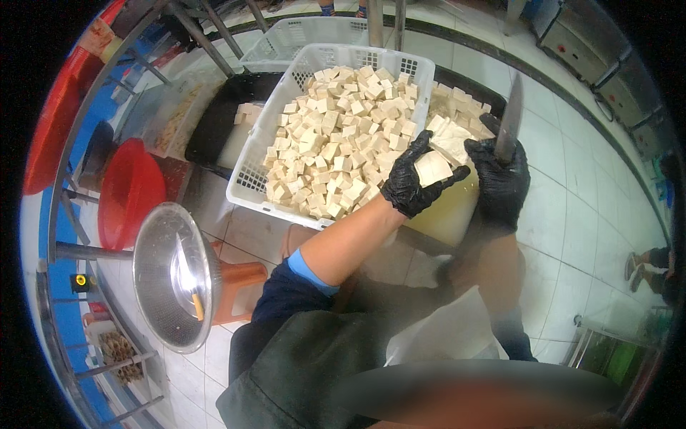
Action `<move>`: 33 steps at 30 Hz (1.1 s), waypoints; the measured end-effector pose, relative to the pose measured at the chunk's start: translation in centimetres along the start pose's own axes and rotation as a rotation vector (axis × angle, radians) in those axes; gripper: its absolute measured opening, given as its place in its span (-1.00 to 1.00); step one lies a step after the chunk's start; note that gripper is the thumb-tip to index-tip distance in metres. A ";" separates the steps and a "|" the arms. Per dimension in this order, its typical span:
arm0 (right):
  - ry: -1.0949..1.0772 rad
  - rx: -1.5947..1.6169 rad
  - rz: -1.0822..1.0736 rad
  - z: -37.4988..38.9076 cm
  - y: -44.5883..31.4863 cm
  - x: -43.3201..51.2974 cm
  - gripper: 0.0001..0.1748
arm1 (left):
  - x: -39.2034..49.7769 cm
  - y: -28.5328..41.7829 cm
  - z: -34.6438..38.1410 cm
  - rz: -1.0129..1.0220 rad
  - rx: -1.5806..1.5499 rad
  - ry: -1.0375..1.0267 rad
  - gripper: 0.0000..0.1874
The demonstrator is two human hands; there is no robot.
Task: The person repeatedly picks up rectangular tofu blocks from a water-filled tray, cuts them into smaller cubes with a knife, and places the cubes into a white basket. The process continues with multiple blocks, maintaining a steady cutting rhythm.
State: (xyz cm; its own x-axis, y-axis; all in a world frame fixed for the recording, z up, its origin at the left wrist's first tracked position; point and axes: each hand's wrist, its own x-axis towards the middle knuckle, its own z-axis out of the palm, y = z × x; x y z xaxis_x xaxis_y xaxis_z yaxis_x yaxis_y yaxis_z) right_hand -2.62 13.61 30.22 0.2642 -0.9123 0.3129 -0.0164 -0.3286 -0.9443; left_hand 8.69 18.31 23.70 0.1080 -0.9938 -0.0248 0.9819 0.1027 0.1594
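Observation:
My left hand (415, 179), in a black glove, holds pale tofu blocks (433, 168) over the right side of a white plastic crate (252, 150). A large heap of tofu cubes (332, 139) fills that crate. In my right hand (499, 177), also gloved in black, is a knife (509, 120) with its blade pointing up and away. The fingers of this hand touch or nearly touch a piece of tofu (451, 140) beside the left hand. Below both hands, a dark tub (496, 102) holds cloudy yellowish liquid and more tofu.
At the left, a perforated metal colander (209, 268) with a wooden-handled knife (197, 305) in it rests by an orange stool (244, 279). Beyond it are a red basin (131, 193) and metal rails (86, 251). Another white crate (321, 32) lies behind. A person's feet (635, 271) show far right.

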 end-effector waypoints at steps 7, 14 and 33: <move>-0.071 -0.169 -0.132 1.0 3.1 -1.3 -0.77 | 0.1 0.4 -0.5 0.328 0.384 -0.077 -0.56; -0.309 -0.302 -0.405 1.8 5.6 -1.9 -0.81 | 0.5 1.4 -1.1 0.256 -0.017 -0.081 -0.54; -0.378 0.333 0.323 3.2 4.1 -2.9 -0.82 | 0.0 0.8 -0.4 0.246 0.064 0.013 -0.48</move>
State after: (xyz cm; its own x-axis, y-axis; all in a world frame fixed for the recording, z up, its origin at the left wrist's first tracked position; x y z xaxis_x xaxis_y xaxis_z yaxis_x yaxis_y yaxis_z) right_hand -0.37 15.65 25.13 0.6220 -0.7830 0.0047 0.1345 0.1010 -0.9858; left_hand 9.54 18.45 23.43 0.3451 -0.9385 0.0095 0.9139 0.3383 0.2246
